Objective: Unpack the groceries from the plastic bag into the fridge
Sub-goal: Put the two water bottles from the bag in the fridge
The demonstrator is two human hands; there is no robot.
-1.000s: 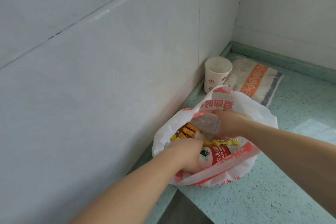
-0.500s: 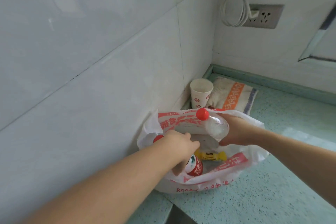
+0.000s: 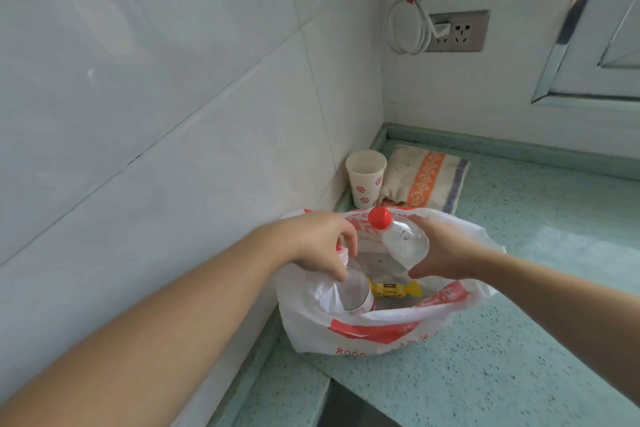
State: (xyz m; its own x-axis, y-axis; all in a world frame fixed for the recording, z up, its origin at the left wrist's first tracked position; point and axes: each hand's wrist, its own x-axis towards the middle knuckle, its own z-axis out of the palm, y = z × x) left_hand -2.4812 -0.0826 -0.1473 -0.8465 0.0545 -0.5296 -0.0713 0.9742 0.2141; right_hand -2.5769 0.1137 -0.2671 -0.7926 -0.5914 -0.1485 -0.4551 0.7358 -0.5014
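A white plastic bag (image 3: 363, 333) with red print stands open on the green counter against the tiled wall. My right hand (image 3: 446, 250) grips a clear water bottle with a red cap (image 3: 398, 236), lifted above the bag's mouth. My left hand (image 3: 322, 243) grips the neck of a second clear bottle (image 3: 353, 291) that stands inside the bag at its left side, its cap mostly hidden under my fingers. A yellow wrapped snack (image 3: 394, 289) lies on the bag's bottom. No fridge is in view.
A paper cup (image 3: 365, 180) with red dots and a folded orange-striped towel (image 3: 426, 180) sit in the corner behind the bag. A wall socket with a coiled white cable (image 3: 408, 28) hangs above. The speckled counter (image 3: 519, 340) extends right; its edge drops at the bottom.
Both hands have risen from deep in the bag. The right hand lifted the red-capped bottle above the rim; the left hand pulled the second bottle upright by its neck. The camera tilted up.
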